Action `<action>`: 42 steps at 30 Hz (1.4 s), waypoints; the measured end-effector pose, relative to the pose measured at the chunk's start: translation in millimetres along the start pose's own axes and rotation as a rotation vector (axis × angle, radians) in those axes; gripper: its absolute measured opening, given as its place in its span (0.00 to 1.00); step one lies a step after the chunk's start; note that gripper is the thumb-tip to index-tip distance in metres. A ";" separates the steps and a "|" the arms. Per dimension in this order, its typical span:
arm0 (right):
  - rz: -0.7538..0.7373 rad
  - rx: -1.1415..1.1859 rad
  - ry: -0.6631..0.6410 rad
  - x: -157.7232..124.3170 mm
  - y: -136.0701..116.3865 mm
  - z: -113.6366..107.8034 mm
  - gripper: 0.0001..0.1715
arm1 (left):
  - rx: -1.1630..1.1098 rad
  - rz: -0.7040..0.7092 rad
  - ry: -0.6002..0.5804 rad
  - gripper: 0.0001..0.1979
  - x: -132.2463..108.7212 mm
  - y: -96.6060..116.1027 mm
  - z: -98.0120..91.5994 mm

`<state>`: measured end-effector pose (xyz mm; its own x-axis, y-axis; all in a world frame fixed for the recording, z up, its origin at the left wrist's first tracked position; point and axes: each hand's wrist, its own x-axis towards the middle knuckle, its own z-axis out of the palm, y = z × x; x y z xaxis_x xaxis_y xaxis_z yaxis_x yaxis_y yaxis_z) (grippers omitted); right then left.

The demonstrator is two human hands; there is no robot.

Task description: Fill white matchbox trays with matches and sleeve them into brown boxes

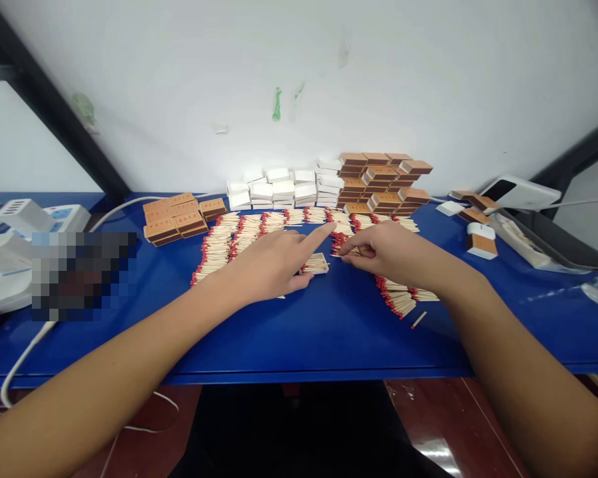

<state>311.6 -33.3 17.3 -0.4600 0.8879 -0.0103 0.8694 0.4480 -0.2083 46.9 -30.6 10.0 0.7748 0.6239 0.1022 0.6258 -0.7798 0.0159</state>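
Note:
My left hand [274,265] is closed around the near end of a small white matchbox tray [319,264] with matches in it. Its thumb lies along the front, and its index finger stretches out toward the heap of red-tipped matches [343,227] behind. To the right of the tray, my right hand [379,249] makes a pinch at the edge of the match piles, with a red match tip showing by the fingertips. How many matches it pinches is hidden. More matches [398,299] fan out below the right wrist, and one loose match [418,320] lies apart.
White empty trays [274,189] are stacked along the wall beside brown matchbox sleeves [379,182]. More brown boxes [179,216] sit at the left. Power strips [64,219] and cables occupy the left end of the blue table [299,345]; a white device [518,192] stands at right.

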 end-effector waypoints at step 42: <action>-0.102 0.096 0.176 4.2 -26.1 14.3 0.11 | -0.036 0.000 0.000 0.44 0.1 2.4 1.1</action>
<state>284.4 -42.8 8.7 -0.4989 0.8468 0.1846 0.7950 0.5320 -0.2914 48.5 -32.4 8.9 0.7748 0.6239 0.1026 0.6222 -0.7812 0.0517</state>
